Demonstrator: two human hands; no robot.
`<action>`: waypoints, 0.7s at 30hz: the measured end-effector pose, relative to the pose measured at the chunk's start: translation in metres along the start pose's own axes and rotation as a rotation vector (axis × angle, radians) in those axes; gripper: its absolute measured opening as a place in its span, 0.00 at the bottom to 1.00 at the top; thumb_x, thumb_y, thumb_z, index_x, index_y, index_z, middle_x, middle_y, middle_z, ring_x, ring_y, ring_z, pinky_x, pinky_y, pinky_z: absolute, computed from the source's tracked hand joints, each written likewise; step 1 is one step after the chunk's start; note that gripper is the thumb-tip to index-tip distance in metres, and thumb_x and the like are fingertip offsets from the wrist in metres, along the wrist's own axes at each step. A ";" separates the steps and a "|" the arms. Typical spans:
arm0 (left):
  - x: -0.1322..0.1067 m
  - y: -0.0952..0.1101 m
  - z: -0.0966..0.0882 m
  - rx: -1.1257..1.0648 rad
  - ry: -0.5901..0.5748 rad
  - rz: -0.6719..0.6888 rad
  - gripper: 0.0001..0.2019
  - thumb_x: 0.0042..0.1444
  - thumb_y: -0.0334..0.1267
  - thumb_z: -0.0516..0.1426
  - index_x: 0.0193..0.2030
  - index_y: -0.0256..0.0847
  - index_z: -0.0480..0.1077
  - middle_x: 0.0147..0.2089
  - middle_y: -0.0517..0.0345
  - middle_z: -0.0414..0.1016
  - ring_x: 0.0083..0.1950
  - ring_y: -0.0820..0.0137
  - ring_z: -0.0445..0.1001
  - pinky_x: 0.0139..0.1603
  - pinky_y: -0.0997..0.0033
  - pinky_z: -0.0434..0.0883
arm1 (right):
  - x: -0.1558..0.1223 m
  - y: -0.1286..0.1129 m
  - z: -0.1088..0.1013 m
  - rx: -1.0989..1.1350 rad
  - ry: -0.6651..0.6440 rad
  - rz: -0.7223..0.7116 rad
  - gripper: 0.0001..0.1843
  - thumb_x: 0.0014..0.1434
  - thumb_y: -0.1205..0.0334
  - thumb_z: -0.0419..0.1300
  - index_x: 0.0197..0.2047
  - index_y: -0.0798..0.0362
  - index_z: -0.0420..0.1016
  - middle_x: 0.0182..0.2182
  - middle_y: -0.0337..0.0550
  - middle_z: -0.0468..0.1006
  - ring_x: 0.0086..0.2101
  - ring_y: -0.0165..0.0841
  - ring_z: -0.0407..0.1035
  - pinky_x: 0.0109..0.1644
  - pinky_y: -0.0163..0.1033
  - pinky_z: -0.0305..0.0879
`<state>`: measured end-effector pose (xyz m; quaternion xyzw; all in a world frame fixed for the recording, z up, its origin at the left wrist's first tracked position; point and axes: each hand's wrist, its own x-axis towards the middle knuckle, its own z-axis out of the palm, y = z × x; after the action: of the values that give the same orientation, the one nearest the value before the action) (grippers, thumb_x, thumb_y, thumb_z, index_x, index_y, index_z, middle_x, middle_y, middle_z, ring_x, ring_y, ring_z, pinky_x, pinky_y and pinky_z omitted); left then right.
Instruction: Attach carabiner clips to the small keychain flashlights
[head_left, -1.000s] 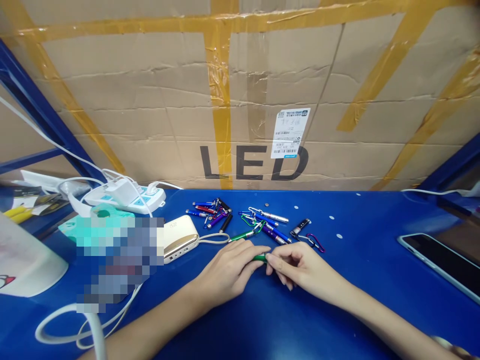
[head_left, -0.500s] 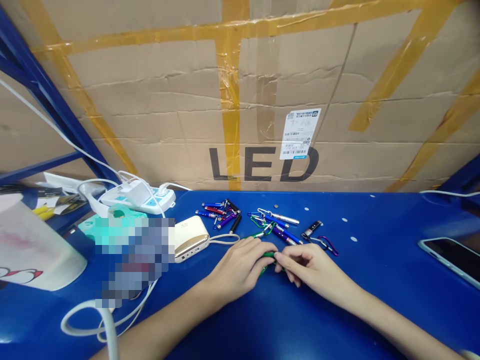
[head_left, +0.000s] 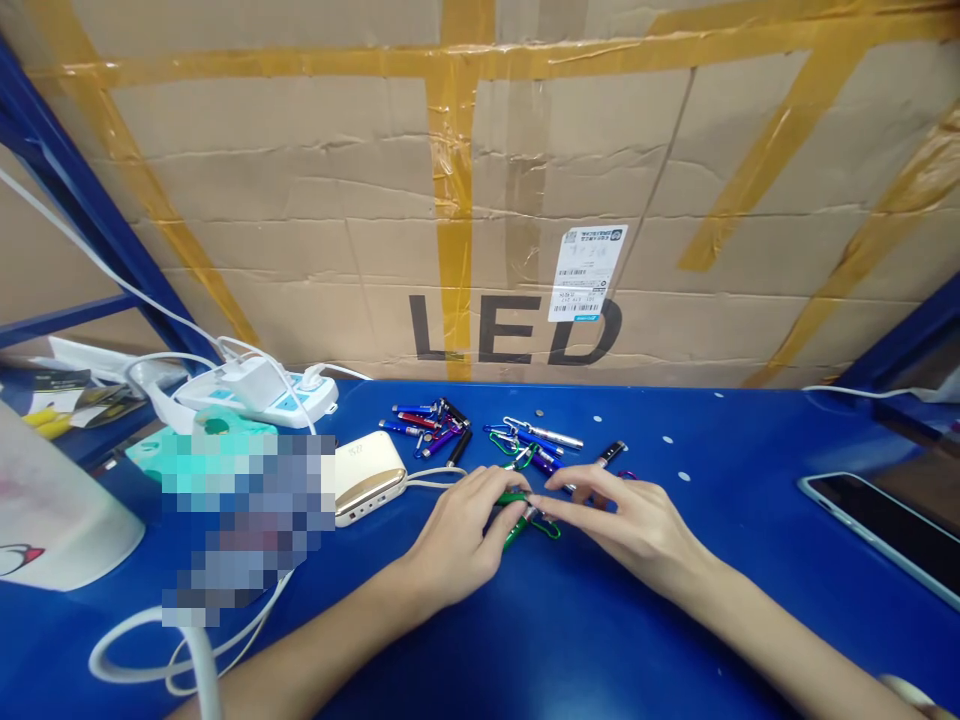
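Observation:
My left hand (head_left: 469,525) grips a green penlight (head_left: 513,497) between thumb and fingers, just above the table. Reaching in from the right, my right hand (head_left: 626,515) has its fingers apart, and its thumb tip is at the penlight's right end. Whether a small part lies at that fingertip I cannot make out. Below the fingers are a green carabiner clip (head_left: 551,530) and another green tube (head_left: 517,532), partly hidden. Behind the hands lie several penlights with clips, among them a silver penlight (head_left: 561,438) and a black penlight (head_left: 611,453).
Left of centre are a white power bank (head_left: 369,475) and a pile of coloured penlights (head_left: 442,430). A power strip (head_left: 259,400), cables and a white cup (head_left: 67,510) stand farther left. A phone (head_left: 885,530) lies right. A large cardboard box (head_left: 337,200) closes off the back.
My right hand's fingers have spread from a pinch at the penlight's end. The green clip and tube below now show more. The view has shifted slightly to the right.

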<state>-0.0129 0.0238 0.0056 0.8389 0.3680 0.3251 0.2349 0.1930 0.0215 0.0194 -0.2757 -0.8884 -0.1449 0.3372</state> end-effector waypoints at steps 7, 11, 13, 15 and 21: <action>0.002 0.002 0.000 -0.112 -0.053 0.022 0.06 0.62 0.33 0.49 0.41 0.39 0.66 0.40 0.57 0.73 0.41 0.71 0.70 0.44 0.73 0.66 | 0.003 0.001 -0.002 0.063 0.038 0.014 0.11 0.63 0.64 0.53 0.37 0.52 0.77 0.32 0.41 0.76 0.23 0.21 0.67 0.25 0.28 0.60; 0.002 0.001 0.000 -0.105 -0.057 0.072 0.06 0.62 0.33 0.50 0.40 0.39 0.67 0.39 0.57 0.73 0.40 0.70 0.70 0.44 0.72 0.66 | 0.005 0.002 -0.005 0.105 -0.006 0.064 0.11 0.61 0.59 0.55 0.32 0.52 0.77 0.30 0.39 0.75 0.23 0.22 0.68 0.26 0.28 0.59; 0.001 0.000 0.000 -0.108 -0.067 0.085 0.04 0.61 0.33 0.51 0.39 0.40 0.67 0.38 0.57 0.73 0.40 0.70 0.70 0.43 0.72 0.67 | 0.004 0.001 -0.006 0.120 -0.075 0.076 0.14 0.63 0.57 0.53 0.31 0.52 0.76 0.29 0.38 0.75 0.24 0.23 0.68 0.27 0.29 0.58; 0.001 0.000 0.000 -0.119 -0.078 0.095 0.03 0.60 0.33 0.52 0.37 0.40 0.66 0.37 0.57 0.73 0.39 0.69 0.71 0.42 0.72 0.67 | 0.004 0.000 -0.007 0.128 -0.159 0.070 0.16 0.64 0.57 0.50 0.31 0.51 0.75 0.28 0.37 0.75 0.24 0.23 0.68 0.26 0.30 0.57; -0.001 0.000 0.003 -0.170 -0.084 0.133 0.03 0.59 0.31 0.53 0.33 0.40 0.63 0.35 0.58 0.72 0.38 0.71 0.70 0.39 0.75 0.67 | 0.004 -0.004 -0.010 0.140 -0.286 0.036 0.19 0.67 0.60 0.45 0.31 0.53 0.73 0.25 0.37 0.71 0.22 0.25 0.64 0.26 0.32 0.54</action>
<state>-0.0116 0.0223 0.0031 0.8513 0.2727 0.3346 0.2982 0.1928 0.0153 0.0292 -0.2853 -0.9302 -0.0359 0.2280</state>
